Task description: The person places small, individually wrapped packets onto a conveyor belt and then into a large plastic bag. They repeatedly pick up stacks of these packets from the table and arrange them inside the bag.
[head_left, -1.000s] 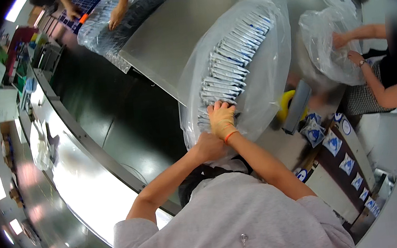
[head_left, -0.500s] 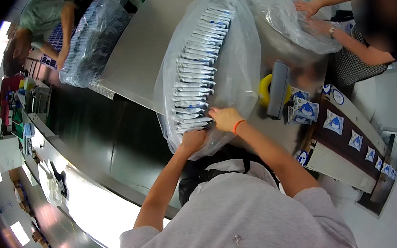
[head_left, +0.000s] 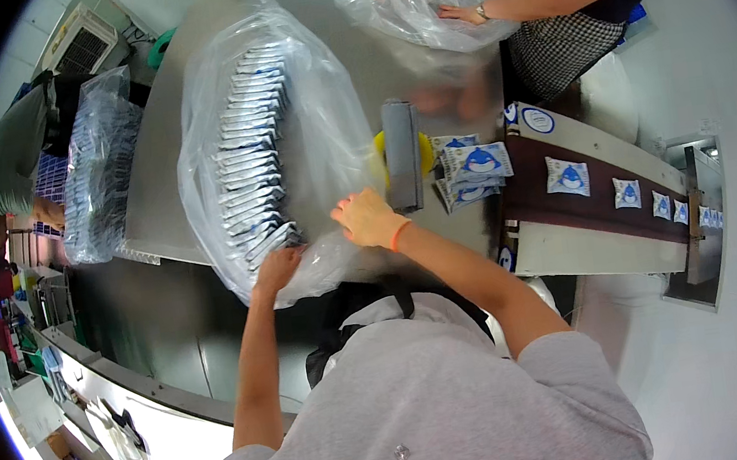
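A large clear plastic bag [head_left: 285,148] lies on the grey steel table [head_left: 158,164], stretched away from the person, with its near end at the table's front edge. The film is thin, wrinkled and glossy, puffed up loosely over what it holds. Inside it a long row of flat packets [head_left: 250,148] stands on edge, packed face to face. The packets are pale with dark blue edges, and the row runs from the near end of the bag toward the far end, leaning slightly. The row keeps to the left half of the bag; the right half is slack film. The near end is bunched and crumpled.
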`<state>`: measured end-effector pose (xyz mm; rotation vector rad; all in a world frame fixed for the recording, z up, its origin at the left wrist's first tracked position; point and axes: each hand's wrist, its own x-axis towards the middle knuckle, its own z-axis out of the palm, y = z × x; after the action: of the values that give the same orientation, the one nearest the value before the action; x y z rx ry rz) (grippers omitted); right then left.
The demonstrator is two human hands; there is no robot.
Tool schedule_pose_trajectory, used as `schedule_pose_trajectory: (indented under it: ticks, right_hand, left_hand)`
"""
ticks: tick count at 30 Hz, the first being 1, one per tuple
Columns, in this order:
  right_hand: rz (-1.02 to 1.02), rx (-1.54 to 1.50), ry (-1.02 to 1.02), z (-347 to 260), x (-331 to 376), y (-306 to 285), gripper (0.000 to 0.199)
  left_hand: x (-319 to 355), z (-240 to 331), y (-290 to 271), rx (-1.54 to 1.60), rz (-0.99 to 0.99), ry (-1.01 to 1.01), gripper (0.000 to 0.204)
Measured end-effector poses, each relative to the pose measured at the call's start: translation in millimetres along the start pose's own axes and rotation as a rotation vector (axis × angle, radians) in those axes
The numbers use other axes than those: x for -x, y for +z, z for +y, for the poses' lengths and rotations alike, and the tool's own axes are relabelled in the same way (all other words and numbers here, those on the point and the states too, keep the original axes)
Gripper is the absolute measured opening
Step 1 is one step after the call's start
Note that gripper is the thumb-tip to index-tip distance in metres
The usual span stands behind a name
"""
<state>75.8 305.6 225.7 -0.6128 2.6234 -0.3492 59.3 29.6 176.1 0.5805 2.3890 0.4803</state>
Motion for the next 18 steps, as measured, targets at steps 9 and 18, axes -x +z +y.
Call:
schedule_pose_trajectory:
  ticks: [9, 18]
  right_hand:
    - [0.385, -0.265, 0.13, 196.2, 168.1, -103.0, 0.046]
    - [-0.187, -0.602, 0.301, 319.0, 164.1, -69.8, 0.057]
  left_hand:
    - [35.8, -18.9, -27.2, 0.104, -0.114, 0.024, 0.033]
    - [-15.5, 204.8, 5.1, 0.441, 0.198, -0.197, 0.026]
